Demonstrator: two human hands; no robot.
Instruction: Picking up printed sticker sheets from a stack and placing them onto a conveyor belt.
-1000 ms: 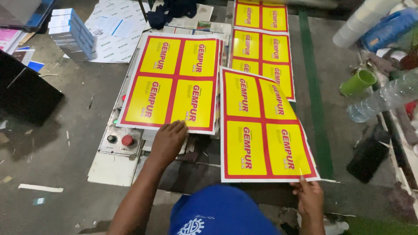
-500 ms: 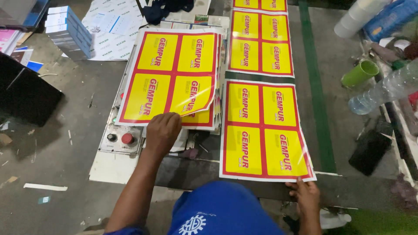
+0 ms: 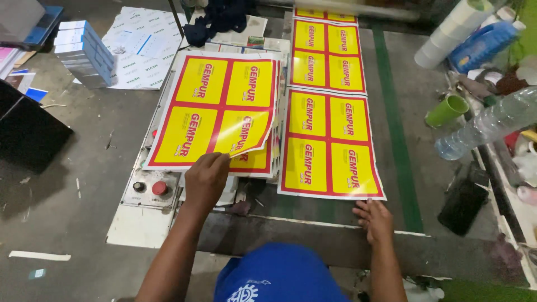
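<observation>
- Head view, the only camera, looking down at the bench.
- Left hand (image 3: 206, 180): fingers curled and pinched on the near edge of the top sheet (image 3: 215, 109), a glossy print of four yellow panels with red borders.
- That sheet is lifted and bowed at its near right corner, sitting on the stack (image 3: 258, 162) of matching prints, left of centre on the work surface (image 3: 391, 112).
- Right hand (image 3: 373, 219): flat, fingers spread, holding nothing; fingertips touch the near edge of the second sheet (image 3: 330, 145).
- Second sheet lies flat just right of the stack, same four-panel print. A third sheet (image 3: 327, 55) lies beyond it, edges meeting.
- Control box (image 3: 150, 188) with a red and a black button sits just left of the left hand, partly under the stack.
- Right side: green cup (image 3: 446, 110), clear plastic bottle (image 3: 492, 124) on its side, blue jug (image 3: 481, 42).
- Far left: pile of white-blue boxes (image 3: 84, 53).
- Bottom centre: the person's blue cap (image 3: 279, 277).
</observation>
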